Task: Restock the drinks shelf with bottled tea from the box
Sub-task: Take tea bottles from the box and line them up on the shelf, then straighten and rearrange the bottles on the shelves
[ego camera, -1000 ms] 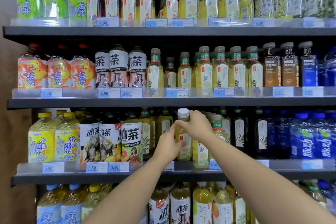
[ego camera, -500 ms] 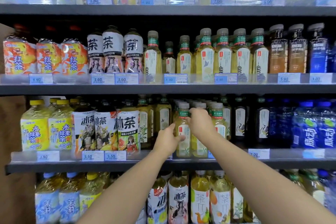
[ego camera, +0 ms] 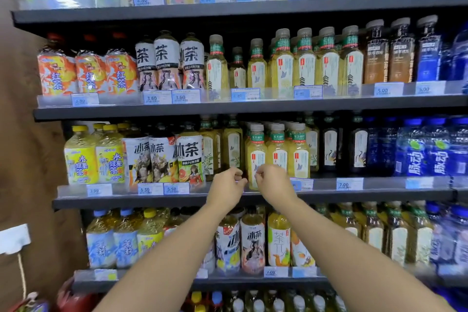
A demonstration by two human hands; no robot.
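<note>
A yellow bottled tea (ego camera: 255, 157) with a grey cap, green neck band and white label stands upright at the front of the third shelf (ego camera: 379, 194), leftmost of three like bottles. My left hand (ego camera: 225, 189) and my right hand (ego camera: 272, 182) hover just in front of its lower part, one on each side. Neither hand touches it; their fingers are loosely curled and hold nothing. The box is out of view.
Shelves above and below are packed with tea and water bottles behind price tags. Iced tea bottles (ego camera: 188, 157) stand left of my hands, dark bottles (ego camera: 329, 147) and blue bottles (ego camera: 438, 149) to the right. A brown wall (ego camera: 27, 159) bounds the left.
Both hands set the tea bottle upright on the third shelf, then let go and drew back a little. The view has shifted right and down.
</note>
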